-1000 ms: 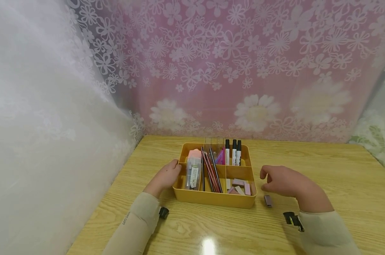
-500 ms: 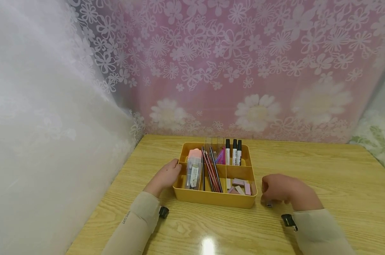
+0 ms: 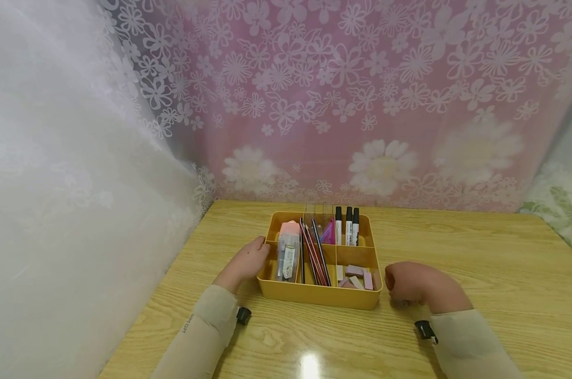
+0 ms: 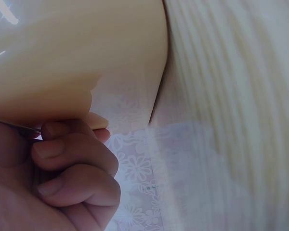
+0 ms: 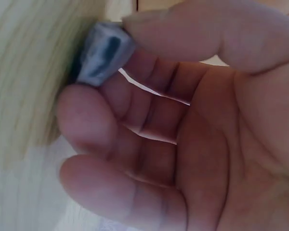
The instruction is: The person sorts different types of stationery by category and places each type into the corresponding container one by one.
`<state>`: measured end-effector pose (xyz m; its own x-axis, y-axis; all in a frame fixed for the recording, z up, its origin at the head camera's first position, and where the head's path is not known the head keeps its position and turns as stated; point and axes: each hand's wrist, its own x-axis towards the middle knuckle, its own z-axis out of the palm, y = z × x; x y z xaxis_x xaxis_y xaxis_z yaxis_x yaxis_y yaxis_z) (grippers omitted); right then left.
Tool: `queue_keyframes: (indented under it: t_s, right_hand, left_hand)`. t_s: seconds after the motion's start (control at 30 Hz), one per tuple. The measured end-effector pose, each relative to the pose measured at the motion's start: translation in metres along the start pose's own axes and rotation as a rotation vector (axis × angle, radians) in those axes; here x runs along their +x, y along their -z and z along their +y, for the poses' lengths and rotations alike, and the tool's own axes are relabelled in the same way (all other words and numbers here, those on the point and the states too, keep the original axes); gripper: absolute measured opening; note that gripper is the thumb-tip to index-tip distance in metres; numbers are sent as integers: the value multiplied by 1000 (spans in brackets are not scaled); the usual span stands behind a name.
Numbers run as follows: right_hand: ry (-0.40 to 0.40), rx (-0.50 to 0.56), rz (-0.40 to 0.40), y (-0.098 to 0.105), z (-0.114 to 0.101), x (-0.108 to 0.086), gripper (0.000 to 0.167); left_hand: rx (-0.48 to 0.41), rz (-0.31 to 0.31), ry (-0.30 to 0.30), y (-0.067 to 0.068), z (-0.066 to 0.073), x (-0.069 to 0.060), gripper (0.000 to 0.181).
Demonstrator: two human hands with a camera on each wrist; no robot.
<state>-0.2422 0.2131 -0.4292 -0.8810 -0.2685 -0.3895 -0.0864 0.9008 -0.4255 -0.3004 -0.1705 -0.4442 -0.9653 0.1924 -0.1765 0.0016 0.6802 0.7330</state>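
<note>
My left hand [image 3: 246, 261] grips the left wall of a yellow divided tray [image 3: 314, 297]. In the left wrist view its fingers curl beside the tray's smooth wall. To the right of the tray, my right hand [image 3: 420, 287] is low at the table. Between thumb and fingers it pinches a small grey block with a dark mark [image 5: 103, 55], seen in the right wrist view; the hand hides the block from the head view. Purple and white erasers [image 3: 354, 271] lie in the tray's front right compartment.
Pencils [image 3: 316, 258] lean in the tray's middle, with a pink-topped clear case [image 3: 288, 258] left of them. Black-capped markers [image 3: 348, 226] stand at the back right, beside clear rulers and a pink set square [image 3: 329, 232]. A floral curtain [image 3: 314, 131] hangs behind the wooden table [image 3: 480, 252].
My right hand has come down onto the small block that lay beside the tray and closed its fingers on it, then shifted slightly left. The left hand and tray stay put.
</note>
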Motion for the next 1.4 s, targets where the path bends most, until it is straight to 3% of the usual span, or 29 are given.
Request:
queue_keyframes:
  t_s: [0.5,0.87,1.13,1.4]
  right_hand:
    - [52,-23,53,11,4,-3,10]
    - [134,-69,194,27,-6,-14,12]
    - [225,-46,307,36,-21,-26,14]
    - [243,-81,417,40,-36,-32,19]
  left_hand:
    - [4,5,-9,0,2,-2,53]
    - [4,6,-8,0,3,-3,52]
    - [1,6,-14,0,2,-2,52]
    - [-8,4,-2,0,2,-2,53]
